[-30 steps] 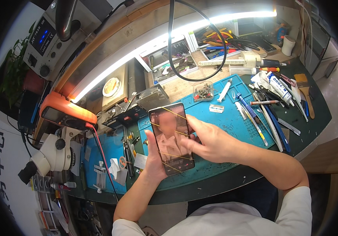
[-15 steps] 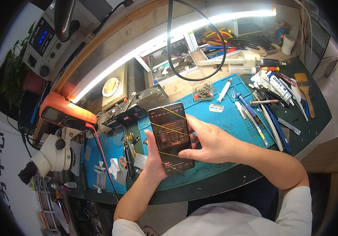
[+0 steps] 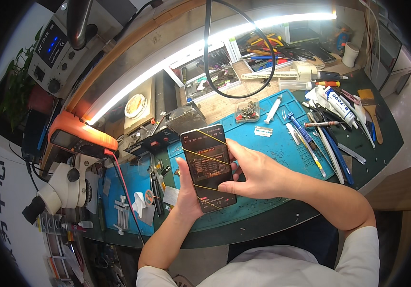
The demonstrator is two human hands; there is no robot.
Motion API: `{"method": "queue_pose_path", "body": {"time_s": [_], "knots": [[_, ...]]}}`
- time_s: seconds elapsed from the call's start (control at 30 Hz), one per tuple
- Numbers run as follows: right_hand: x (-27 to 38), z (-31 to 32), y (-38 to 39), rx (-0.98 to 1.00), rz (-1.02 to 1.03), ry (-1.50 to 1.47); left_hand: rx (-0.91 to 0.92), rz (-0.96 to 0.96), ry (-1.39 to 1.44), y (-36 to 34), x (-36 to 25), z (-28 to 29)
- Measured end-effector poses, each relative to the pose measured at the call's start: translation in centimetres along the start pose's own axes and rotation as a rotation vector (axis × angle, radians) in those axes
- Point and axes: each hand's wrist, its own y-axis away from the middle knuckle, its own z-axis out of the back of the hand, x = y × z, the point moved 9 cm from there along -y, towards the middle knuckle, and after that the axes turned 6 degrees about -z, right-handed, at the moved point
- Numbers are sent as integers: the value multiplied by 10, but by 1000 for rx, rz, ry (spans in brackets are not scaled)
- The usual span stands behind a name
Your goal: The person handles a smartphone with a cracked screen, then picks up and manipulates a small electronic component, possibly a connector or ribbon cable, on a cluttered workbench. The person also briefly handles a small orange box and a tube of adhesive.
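Observation:
A black smartphone [image 3: 204, 167], crossed by thin yellow bands, is tilted up above the blue work mat [image 3: 282, 148]. My left hand [image 3: 186, 196] grips its left side, with the thumb along the edge. My right hand [image 3: 253, 174] wraps round the right edge, its thumb resting low on the screen and some fingers hidden behind the phone. The screen shows a dark page with a small reddish picture. Beyond the phone lie a razor blade [image 3: 263, 132], a white syringe [image 3: 273, 109] and a clear box [image 3: 247, 110] of small parts.
At left stand an orange multimeter [image 3: 82, 135], a white microscope [image 3: 64, 189] and a control unit [image 3: 52, 52]. Pens, tweezers, a glue tube [image 3: 340, 106] and a brush [image 3: 372, 115] crowd the right side. A black cable loop [image 3: 208, 57] hangs before the light strip [image 3: 258, 24] and tool trays.
Since a second ago the screen has switched from a light portrait-like picture to the dark page, and my right thumb has shifted down the screen. In the last half second little differs.

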Motion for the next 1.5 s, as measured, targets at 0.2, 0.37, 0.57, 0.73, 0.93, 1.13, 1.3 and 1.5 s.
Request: {"method": "queue_pose_path", "body": {"time_s": [0.2, 0.37, 0.57, 0.73, 0.93, 1.13, 1.3, 1.5], "knots": [[1, 0, 0, -3, -5, -14, -4, -4, 1, 1, -1, 1], [0, 5, -1, -115, 52, -37, -97, -22, -214, 1, -4, 2], [-3, 10, -1, -171, 13, 13, -85, -24, -310, 3, -4, 3], [-5, 11, -1, -190, 15, 19, -95, 1, -341, 1, -2, -4], [-2, 11, -1, -213, 34, 9, -94, -9, -326, 6, -3, 1], [-2, 11, 0, -192, 6, 39, -95, -1, -330, 3, -3, -2], [-3, 13, -1, -243, 71, -28, -129, -33, -268, 3, -3, 2], [-4, 13, -1, -197, -6, -70, -172, 2, -317, 6, -3, 10]]}}
